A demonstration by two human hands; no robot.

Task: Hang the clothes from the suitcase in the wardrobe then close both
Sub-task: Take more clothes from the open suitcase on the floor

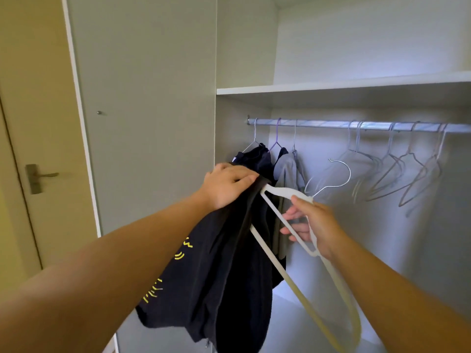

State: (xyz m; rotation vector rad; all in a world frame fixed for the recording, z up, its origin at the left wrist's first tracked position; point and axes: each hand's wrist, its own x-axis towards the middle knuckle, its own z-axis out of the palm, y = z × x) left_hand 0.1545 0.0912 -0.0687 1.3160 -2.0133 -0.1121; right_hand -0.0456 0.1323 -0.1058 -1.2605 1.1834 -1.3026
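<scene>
My left hand (228, 184) grips the top of a black garment with yellow print (211, 271), which hangs down in front of the open wardrobe. My right hand (309, 222) holds a white hanger (288, 273) near its neck, hook pointing up and right. One end of the hanger sits at the garment's top edge, right beside my left hand. Behind them, a dark garment (257, 159) and a grey garment (288, 171) hang at the left end of the metal rail (326, 124). The suitcase is out of view.
Several bare hangers (397, 174) hang along the rail's right half. A white shelf (344, 86) runs above the rail. The wardrobe door (142, 110) stands open on the left, and a room door with a handle (38, 177) lies beyond it.
</scene>
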